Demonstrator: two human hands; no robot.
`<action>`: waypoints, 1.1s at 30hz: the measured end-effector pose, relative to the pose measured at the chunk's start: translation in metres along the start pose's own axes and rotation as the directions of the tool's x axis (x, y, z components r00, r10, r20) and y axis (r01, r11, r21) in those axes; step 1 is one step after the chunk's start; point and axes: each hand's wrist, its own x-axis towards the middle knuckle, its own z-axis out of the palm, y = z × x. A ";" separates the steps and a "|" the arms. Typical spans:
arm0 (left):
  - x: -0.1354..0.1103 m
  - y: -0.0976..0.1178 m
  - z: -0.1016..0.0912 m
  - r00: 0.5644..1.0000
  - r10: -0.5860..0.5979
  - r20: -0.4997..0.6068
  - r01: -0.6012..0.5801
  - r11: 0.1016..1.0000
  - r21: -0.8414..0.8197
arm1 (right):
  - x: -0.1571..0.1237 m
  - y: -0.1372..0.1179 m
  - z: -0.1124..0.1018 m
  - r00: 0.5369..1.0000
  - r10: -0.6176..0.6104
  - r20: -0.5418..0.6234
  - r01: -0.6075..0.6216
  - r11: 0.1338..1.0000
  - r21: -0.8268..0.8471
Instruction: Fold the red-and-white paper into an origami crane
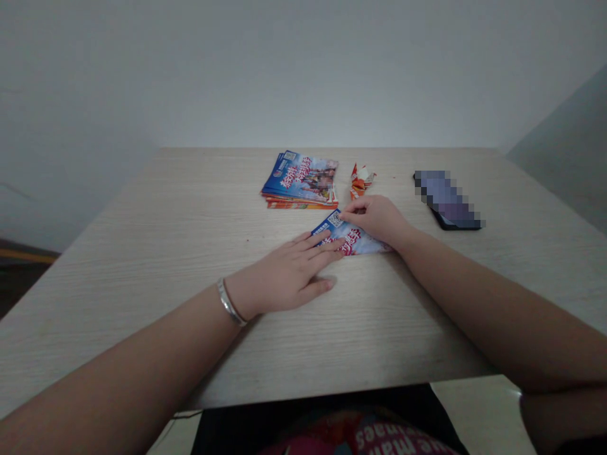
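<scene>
A folded blue and red printed leaflet (349,239) lies flat on the light wooden table (190,221) in front of me. My left hand (289,275), with a silver bracelet at the wrist, rests flat and open, its fingertips pressing on the leaflet's left edge. My right hand (377,218) is curled over the leaflet's far right part, thumb and forefinger pinched on its upper corner near a small printed square code.
A stack of similar blue leaflets (301,180) lies further back at the table's middle. A crumpled red and white wrapper (361,180) sits just right of it. A dark phone (448,201) lies at the right. A pale wall stands behind the table.
</scene>
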 end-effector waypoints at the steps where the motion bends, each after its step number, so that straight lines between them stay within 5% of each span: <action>1: 0.000 0.000 0.000 1.000 0.001 -0.002 -0.001 1.000 0.003 | 0.000 0.000 -0.001 1.000 0.005 0.010 -0.005 1.000 0.013; 5: 0.000 0.000 0.002 1.000 0.011 -0.029 -0.010 0.999 0.037 | -0.009 0.000 -0.012 0.998 -0.029 0.056 0.023 0.994 0.107; 7: 0.000 0.000 0.003 0.998 0.022 -0.052 -0.020 0.998 0.052 | -0.021 0.000 -0.018 0.982 -0.188 0.022 0.187 0.981 0.049; 10: 0.000 0.000 0.005 0.997 0.036 -0.074 -0.032 0.998 0.057 | -0.044 -0.002 -0.024 0.852 -0.511 0.115 0.521 0.849 -0.091; 17: 0.000 0.001 0.006 0.998 0.018 -0.056 -0.015 0.998 0.057 | -0.067 -0.001 -0.021 0.663 -0.731 0.160 0.733 0.592 -0.333; 25: -0.005 -0.001 0.005 0.997 -0.043 -0.058 0.049 0.993 0.111 | -0.060 -0.005 -0.016 0.615 -0.777 0.131 0.722 0.489 -0.489; 33: -0.004 0.003 0.006 0.993 -0.076 -0.086 0.089 0.984 0.155 | -0.058 -0.010 -0.018 0.662 -0.725 0.191 0.695 0.497 -0.520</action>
